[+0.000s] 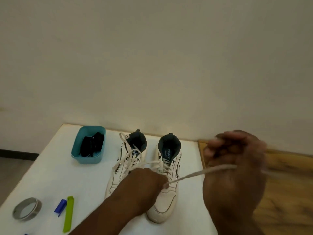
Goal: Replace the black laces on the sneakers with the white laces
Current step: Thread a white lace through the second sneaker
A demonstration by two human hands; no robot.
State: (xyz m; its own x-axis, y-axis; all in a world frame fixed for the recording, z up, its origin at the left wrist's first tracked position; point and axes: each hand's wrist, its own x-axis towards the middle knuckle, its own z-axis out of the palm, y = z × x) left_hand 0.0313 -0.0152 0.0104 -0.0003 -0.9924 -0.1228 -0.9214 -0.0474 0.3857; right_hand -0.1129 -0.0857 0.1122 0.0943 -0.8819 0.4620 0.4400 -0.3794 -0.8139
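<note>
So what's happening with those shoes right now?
Right hand pulling white lace taut; left hand pinching it at right sneaker. Nothing blocking.

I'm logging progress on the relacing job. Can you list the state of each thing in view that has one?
Left sneaker: laced white, ends loose.
Right sneaker: partly laced white.
White lace: pulled taut to the right.
Left hand: at the right sneaker's eyelets.
Right hand: raised, gripping the white lace, blurred.
Black laces: removed, piled in the teal bin.
</note>
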